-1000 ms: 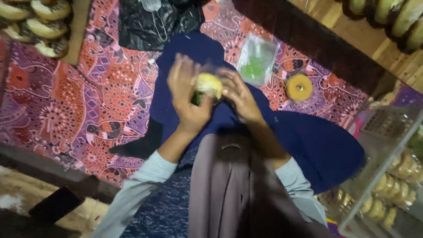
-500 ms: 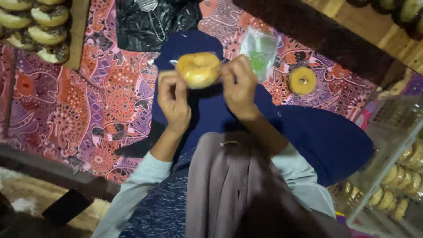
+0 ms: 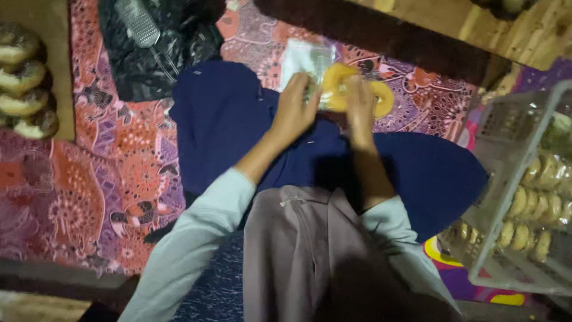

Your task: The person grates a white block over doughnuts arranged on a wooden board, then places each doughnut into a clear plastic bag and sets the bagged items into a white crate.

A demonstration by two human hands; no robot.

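1. Left hand (image 3: 293,110) and right hand (image 3: 359,102) are both raised over a blue cloth (image 3: 232,125), closed on one yellow donut (image 3: 335,89) held between them.
2. Left hand fingers curl around the donut's left edge; right hand fingers pinch its right edge. The picture is blurred, so the exact finger contact is hard to read.
3. A clear plastic bag (image 3: 304,59) sits just behind the held donut; I cannot tell whether the donut is partly inside it.
4. A second yellow donut (image 3: 384,98) lies on the patterned cloth (image 3: 119,167), just right of the right hand.
5. The blue cloth is spread over the patterned cloth and runs from top centre to the right.
6. A black plastic bag (image 3: 161,59) lies at top left with a metal grater (image 3: 137,22) on it.
7. A tray (image 3: 62,71) at far left carries a row of glazed donuts (image 3: 24,77).
8. A clear crate (image 3: 506,197) at right holds rows of pale donuts.
9. A wooden plank (image 3: 476,27) crosses the top right.
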